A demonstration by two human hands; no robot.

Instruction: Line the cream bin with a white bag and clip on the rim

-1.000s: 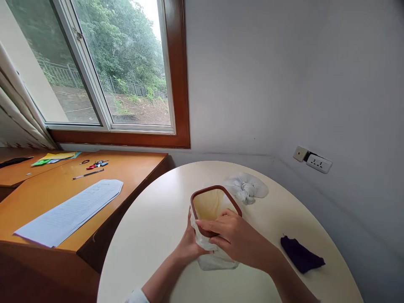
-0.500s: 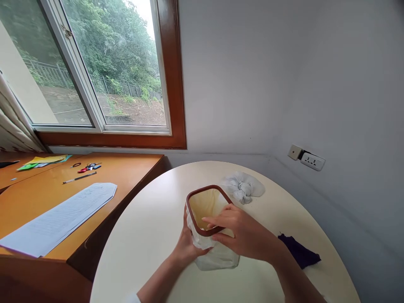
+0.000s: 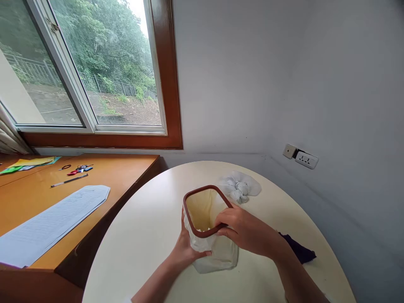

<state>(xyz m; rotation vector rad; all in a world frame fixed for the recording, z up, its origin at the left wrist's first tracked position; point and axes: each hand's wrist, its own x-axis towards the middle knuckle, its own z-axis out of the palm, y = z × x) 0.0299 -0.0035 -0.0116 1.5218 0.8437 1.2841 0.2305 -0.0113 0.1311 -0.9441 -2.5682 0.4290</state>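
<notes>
A small trash bin [image 3: 217, 259] with a brown rim [image 3: 188, 214] stands tilted on the round table, its mouth toward me. A thin white bag [image 3: 202, 243] lines it and folds over the rim on the outside. My left hand [image 3: 185, 249] is wrapped around the bin's left side, the thumb lying across the front below the rim. At the right front corner, my right hand [image 3: 235, 225] pinches the rim, with fingertips inside the mouth and the thumb underneath.
Behind the bin, a knotted, filled whitish bag [image 3: 241, 187] lies on the cream table [image 3: 135, 235]. A dark purple cloth [image 3: 299, 249] rests near my right forearm. On the wooden desk [image 3: 126, 172] at left are papers [image 3: 59, 223], a pen [image 3: 69, 180] and keys [image 3: 82, 169].
My right hand's fingers have drawn back from over the mouth and curled onto the rim. The left hand keeps its hold. The view has shifted slightly right.
</notes>
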